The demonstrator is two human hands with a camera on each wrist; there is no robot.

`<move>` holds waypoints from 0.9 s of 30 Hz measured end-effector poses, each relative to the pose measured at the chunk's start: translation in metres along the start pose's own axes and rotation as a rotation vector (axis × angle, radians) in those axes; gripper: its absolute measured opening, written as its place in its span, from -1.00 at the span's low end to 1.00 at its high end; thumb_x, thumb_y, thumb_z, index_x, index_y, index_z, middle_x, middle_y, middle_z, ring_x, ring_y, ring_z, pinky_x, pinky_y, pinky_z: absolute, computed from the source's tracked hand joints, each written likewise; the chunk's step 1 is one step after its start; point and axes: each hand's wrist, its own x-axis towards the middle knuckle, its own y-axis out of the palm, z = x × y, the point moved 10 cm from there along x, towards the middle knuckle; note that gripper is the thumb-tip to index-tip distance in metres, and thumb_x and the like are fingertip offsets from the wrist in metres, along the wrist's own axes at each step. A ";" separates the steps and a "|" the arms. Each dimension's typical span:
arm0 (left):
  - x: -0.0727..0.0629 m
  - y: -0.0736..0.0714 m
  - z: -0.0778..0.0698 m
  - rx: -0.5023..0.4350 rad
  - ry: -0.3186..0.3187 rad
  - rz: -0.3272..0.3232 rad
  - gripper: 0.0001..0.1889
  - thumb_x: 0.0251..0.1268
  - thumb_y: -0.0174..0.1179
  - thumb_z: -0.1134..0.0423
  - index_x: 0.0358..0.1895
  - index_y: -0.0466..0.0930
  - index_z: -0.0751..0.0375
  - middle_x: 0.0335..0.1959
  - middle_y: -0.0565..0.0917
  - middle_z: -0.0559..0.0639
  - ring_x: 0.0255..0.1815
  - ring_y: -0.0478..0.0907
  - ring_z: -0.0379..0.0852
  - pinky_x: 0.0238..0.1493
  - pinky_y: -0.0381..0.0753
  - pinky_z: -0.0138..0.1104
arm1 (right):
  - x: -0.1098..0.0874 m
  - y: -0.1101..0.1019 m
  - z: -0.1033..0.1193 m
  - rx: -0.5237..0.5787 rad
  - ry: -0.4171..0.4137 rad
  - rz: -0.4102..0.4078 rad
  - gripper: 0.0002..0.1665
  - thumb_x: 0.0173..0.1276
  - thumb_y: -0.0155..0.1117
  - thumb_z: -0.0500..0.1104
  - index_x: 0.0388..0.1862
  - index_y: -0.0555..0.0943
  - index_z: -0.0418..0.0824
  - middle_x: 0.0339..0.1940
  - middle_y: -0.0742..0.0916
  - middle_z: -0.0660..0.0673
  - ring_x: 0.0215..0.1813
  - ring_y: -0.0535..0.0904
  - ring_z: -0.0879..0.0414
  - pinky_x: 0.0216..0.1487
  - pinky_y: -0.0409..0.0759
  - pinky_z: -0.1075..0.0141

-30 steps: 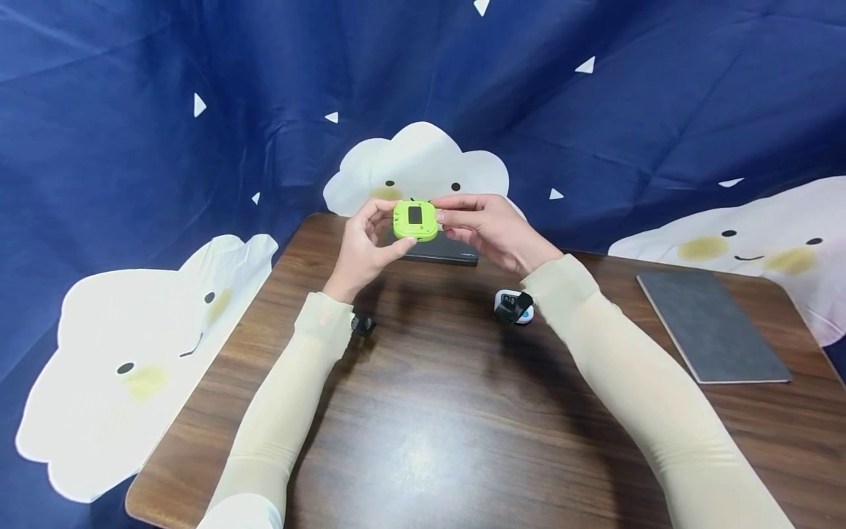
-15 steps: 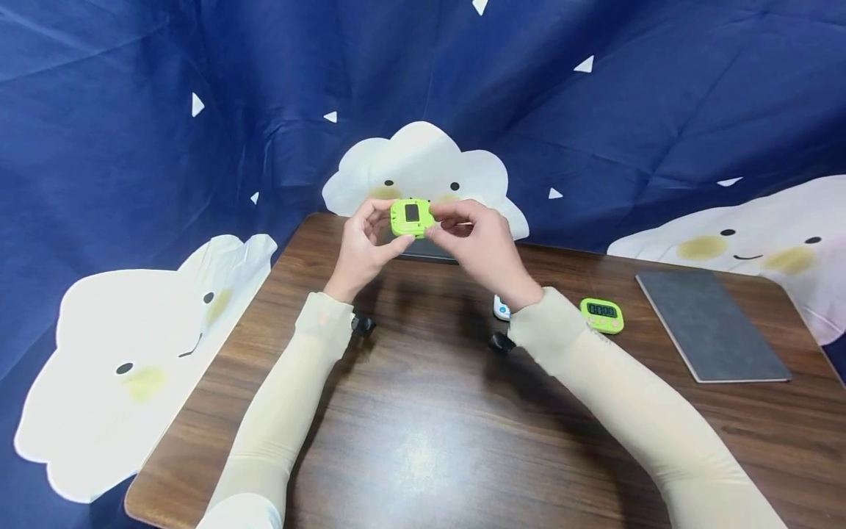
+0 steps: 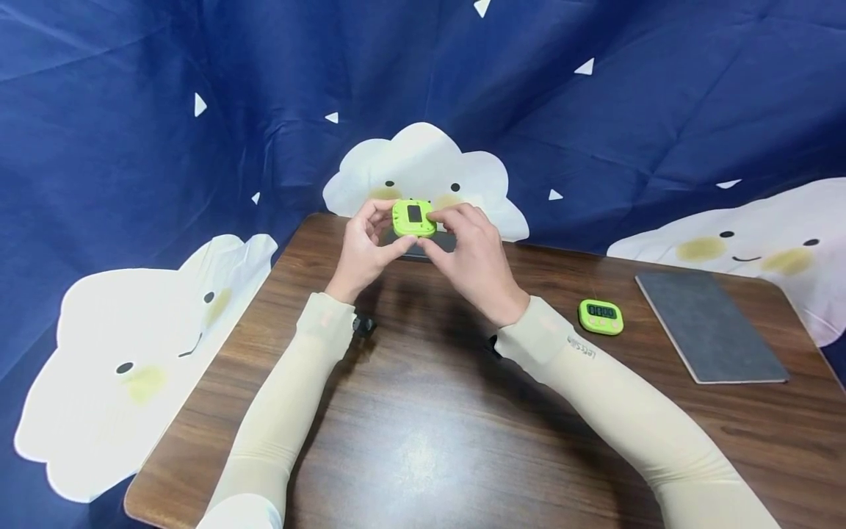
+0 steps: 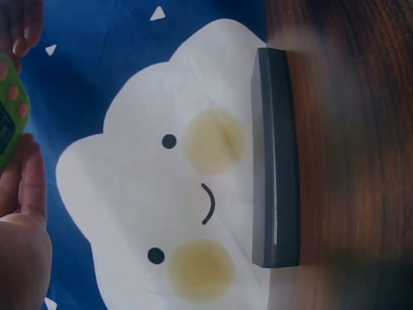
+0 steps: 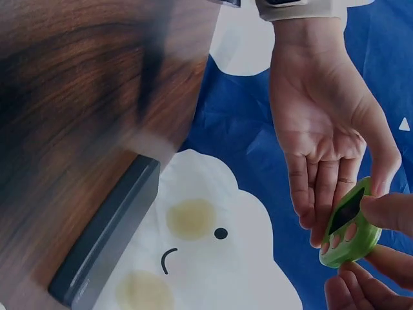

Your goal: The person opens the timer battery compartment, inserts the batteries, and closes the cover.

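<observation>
A lime-green digital timer is held up above the far side of the table, its back with a dark square turned toward the head view. My left hand grips its left side between thumb and fingers. From the other side, my right hand pinches the lower right corner with thumb and forefinger. The right wrist view shows the front of this timer, with its dark screen and pink buttons. On the table to the right of my right forearm lies another green timer, screen up.
A dark flat box stands at the table's back edge, partly hidden behind the hands in the head view. A grey notebook lies at the right of the brown wooden table. Behind hangs a blue curtain with white clouds.
My right hand shifts from the timer's right edge to its lower right corner. The right forearm swings left, uncovering the second green timer and hiding a white device on the table.
</observation>
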 end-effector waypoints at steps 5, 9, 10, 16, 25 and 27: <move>-0.001 0.001 0.001 -0.001 -0.011 0.003 -0.41 0.26 0.46 0.59 0.36 0.52 0.52 0.38 0.69 0.49 0.23 0.74 -0.30 0.42 0.70 -0.32 | -0.001 0.001 0.001 -0.017 -0.024 0.005 -0.59 0.42 0.66 -0.22 0.16 0.79 -0.37 0.07 0.86 -0.29 0.07 0.75 -0.21 0.13 0.76 -0.02; -0.002 0.002 -0.002 0.002 0.010 0.016 -0.43 0.31 0.43 0.59 0.38 0.52 0.57 0.37 0.68 0.52 0.21 0.74 -0.29 0.44 0.71 -0.21 | 0.000 -0.001 -0.002 -0.006 0.004 0.017 -0.64 0.52 0.58 -0.18 0.19 0.81 -0.33 0.04 0.90 -0.26 -0.04 0.80 -0.17 0.06 0.79 0.01; -0.001 0.002 -0.003 0.006 0.018 0.022 -0.43 0.33 0.42 0.58 0.39 0.52 0.57 0.37 0.68 0.53 0.20 0.74 -0.28 0.45 0.71 -0.14 | 0.001 -0.002 -0.004 0.002 0.022 0.021 -0.64 0.55 0.55 -0.17 0.21 0.81 -0.31 0.03 0.91 -0.25 -0.07 0.83 -0.15 0.04 0.81 0.02; 0.000 0.005 -0.009 0.035 0.066 0.048 -0.44 0.35 0.42 0.59 0.40 0.54 0.59 0.36 0.68 0.51 0.22 0.75 -0.11 0.50 0.69 0.06 | 0.003 -0.003 -0.021 0.071 0.137 0.064 -0.54 0.67 0.41 -0.14 0.47 0.70 -0.13 -0.09 0.94 -0.24 -0.18 0.90 -0.06 -0.15 0.85 0.04; 0.000 0.005 -0.007 0.125 0.053 0.068 -0.38 0.32 0.52 0.52 0.46 0.64 0.37 0.40 0.75 0.30 0.17 0.77 -0.19 0.48 0.70 -0.04 | -0.004 0.014 -0.050 0.460 0.414 0.196 -0.40 0.73 0.32 -0.17 0.67 0.54 -0.04 -0.18 0.92 -0.34 -0.29 0.86 0.01 -0.18 0.89 0.27; 0.000 0.003 -0.007 0.152 0.052 0.068 -0.35 0.29 0.56 0.50 0.47 0.65 0.33 0.38 0.77 0.27 0.15 0.77 -0.20 0.47 0.70 -0.11 | -0.005 0.019 -0.054 0.574 0.473 0.213 -0.39 0.73 0.31 -0.19 0.68 0.52 -0.05 -0.11 0.91 -0.39 -0.28 0.86 0.05 -0.11 0.92 0.21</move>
